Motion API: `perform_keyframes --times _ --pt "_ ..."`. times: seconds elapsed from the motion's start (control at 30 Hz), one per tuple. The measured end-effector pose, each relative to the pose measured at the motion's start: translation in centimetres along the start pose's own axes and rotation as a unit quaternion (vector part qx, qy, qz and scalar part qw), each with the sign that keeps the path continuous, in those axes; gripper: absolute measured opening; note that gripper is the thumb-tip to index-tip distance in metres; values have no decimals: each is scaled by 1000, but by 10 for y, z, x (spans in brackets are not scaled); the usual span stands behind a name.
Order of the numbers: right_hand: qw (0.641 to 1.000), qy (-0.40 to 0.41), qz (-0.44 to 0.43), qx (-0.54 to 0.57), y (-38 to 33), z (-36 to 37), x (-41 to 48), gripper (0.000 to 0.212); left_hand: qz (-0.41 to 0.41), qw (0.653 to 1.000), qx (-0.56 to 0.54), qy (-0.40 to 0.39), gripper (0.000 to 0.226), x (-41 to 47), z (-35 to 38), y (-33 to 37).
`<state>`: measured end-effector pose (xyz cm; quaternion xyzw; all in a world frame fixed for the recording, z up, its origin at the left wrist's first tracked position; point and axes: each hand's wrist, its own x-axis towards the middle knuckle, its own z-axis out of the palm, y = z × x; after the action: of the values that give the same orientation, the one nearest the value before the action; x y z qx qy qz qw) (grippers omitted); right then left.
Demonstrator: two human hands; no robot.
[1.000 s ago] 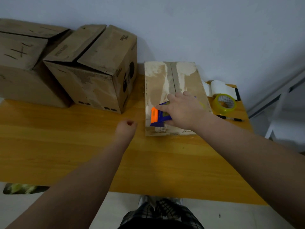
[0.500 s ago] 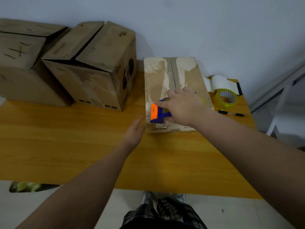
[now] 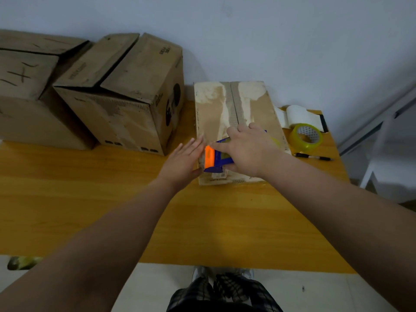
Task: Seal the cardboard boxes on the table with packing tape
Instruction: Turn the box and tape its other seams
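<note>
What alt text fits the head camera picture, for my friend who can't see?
A right hand holds a blue and orange plastic tape dispenser on a flat brown cardboard box, while the open left hand touches the box's left side. The box lies on a yellow wooden table, beside two bigger cardboard boxes and a yellowish tape roll.

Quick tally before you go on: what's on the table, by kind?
Cardboard boxes: 3 (left box, middle box, low box)
Tape dispenser: 1
Loose tape roll: 1
White roll: 1
Pen: 1
Total: 7
</note>
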<state>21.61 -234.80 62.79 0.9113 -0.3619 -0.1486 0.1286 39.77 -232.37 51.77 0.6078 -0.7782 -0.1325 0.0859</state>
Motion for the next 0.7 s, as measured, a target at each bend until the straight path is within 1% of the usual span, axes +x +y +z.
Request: perform_keyframes --times 0.2,0.33,0.5,0.7 --pt "1000 -1 -27 -15 5 0 -6 70 -18 999 24 12 82 -2 1 -1" --pt "999 -2 -44 -14 27 -9 -22 72 -23 999 24 9 79 0 1 3" --pt "999 -40 -11 -23 58 5 -45 71 -31 999 30 0 76 2 -1 7" --pt "997 -54 -25 -45 53 19 -26 66 -47 998 48 5 76 2 1 10"
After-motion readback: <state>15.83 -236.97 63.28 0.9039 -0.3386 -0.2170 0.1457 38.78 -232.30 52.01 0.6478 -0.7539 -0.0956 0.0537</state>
